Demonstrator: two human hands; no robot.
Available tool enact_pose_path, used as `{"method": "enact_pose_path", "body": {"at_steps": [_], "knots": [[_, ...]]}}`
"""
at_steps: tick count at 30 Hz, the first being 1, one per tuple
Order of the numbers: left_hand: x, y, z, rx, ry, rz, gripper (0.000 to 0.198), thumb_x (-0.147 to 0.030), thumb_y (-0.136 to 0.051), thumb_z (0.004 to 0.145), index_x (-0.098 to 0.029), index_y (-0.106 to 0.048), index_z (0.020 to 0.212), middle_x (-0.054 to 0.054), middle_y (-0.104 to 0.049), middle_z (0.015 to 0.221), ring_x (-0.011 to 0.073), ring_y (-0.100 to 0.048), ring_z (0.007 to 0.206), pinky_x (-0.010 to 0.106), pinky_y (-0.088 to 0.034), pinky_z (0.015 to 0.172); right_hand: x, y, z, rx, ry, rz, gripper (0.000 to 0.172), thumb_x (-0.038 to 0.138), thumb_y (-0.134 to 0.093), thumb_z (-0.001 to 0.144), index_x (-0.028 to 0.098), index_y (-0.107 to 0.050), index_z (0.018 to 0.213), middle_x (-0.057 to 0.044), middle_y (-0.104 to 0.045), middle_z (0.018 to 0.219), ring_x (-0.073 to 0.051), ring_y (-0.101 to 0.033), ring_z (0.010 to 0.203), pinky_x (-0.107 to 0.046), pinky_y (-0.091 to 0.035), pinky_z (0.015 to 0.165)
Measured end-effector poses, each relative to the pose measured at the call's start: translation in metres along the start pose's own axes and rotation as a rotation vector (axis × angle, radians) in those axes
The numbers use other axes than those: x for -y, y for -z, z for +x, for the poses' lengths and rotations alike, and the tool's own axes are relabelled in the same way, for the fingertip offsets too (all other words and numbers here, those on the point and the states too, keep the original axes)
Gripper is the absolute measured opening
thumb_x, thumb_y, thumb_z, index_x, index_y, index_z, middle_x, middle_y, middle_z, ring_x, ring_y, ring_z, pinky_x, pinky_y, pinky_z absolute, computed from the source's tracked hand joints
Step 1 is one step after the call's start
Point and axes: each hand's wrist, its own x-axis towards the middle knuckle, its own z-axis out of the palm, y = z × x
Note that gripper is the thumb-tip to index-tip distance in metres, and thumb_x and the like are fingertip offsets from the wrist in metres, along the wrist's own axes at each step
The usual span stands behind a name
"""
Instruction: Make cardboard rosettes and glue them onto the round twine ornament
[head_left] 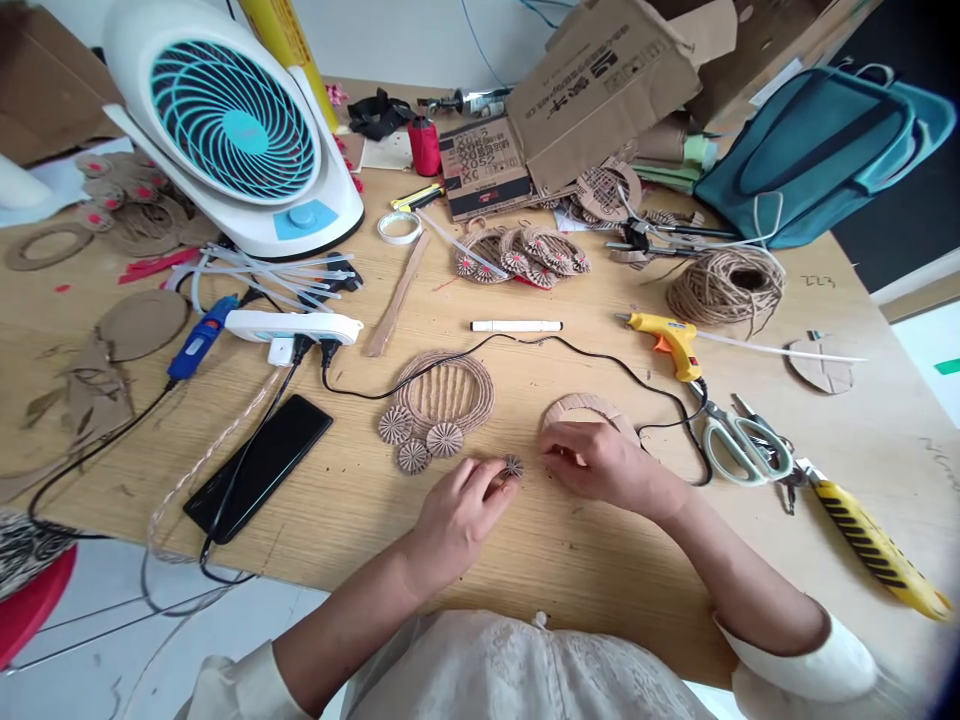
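Note:
Between thumb and fingers, my left hand pinches a small pleated cardboard rosette just above the table. My right hand is to its right, fingers curled together over the near edge of a flat cardboard ring; whatever its fingertips hold is hidden. Left of the ring lies a twine-wrapped ring with strands across its middle. Three pleated rosettes sit at its lower left edge. Behind them is a white marker.
A yellow glue gun, scissors and a yellow cutter lie at the right, near a twine roll. At the left are a phone, power strip and fan. A black cable crosses the table.

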Motion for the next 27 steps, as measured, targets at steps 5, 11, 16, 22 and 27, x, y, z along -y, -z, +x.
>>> {"method": "enact_pose_path", "body": {"at_steps": [5,11,16,22,27], "knots": [[0.001,0.001,0.0,0.009,-0.007,-0.014,0.028,-0.01,-0.05,0.097,-0.019,-0.067,0.117,0.008,-0.067,0.115,0.0191,-0.056,0.089,0.032,-0.054,0.076,0.005,0.035,-0.037,-0.21,-0.185,0.201,0.009,0.026,-0.059,0.095,0.021,-0.064,0.09,-0.001,-0.064,0.074,-0.012,-0.056,0.062,-0.025,-0.043,0.056],[0.001,0.0,0.002,-0.01,-0.009,-0.014,0.029,-0.008,-0.05,0.097,-0.019,-0.067,0.118,0.008,-0.067,0.115,0.0193,-0.057,0.09,0.031,-0.054,0.076,-0.005,0.08,-0.099,-0.856,-0.466,-0.124,0.01,0.037,-0.058,0.094,0.033,-0.067,0.094,-0.005,-0.065,0.079,-0.024,-0.058,0.064,-0.038,-0.045,0.053],[0.001,0.001,0.002,0.019,-0.003,-0.022,0.03,-0.007,-0.051,0.096,-0.019,-0.067,0.119,0.007,-0.067,0.116,0.0194,-0.057,0.09,0.032,-0.055,0.078,-0.011,0.044,-0.107,-0.575,-0.385,-0.399,0.047,0.041,-0.062,0.091,0.032,-0.052,0.136,-0.011,-0.064,0.124,-0.033,-0.063,0.109,-0.051,-0.052,0.092],[0.0,0.001,0.001,0.006,-0.003,-0.014,0.03,-0.008,-0.053,0.096,-0.019,-0.066,0.121,0.008,-0.067,0.117,0.0188,-0.058,0.092,0.031,-0.054,0.08,-0.006,-0.018,-0.089,-0.223,-0.198,-0.568,0.033,0.032,-0.061,0.094,0.021,-0.057,0.125,-0.014,-0.063,0.126,-0.031,-0.062,0.107,-0.047,-0.049,0.085],[0.0,0.001,0.001,-0.008,-0.01,0.0,0.028,-0.01,-0.053,0.097,-0.02,-0.066,0.119,0.008,-0.067,0.116,0.0184,-0.058,0.092,0.031,-0.054,0.08,-0.016,-0.009,-0.06,-0.355,-0.162,-0.675,0.023,0.017,-0.052,0.097,0.017,-0.059,0.12,-0.015,-0.064,0.124,-0.027,-0.064,0.102,-0.041,-0.048,0.084]]}}
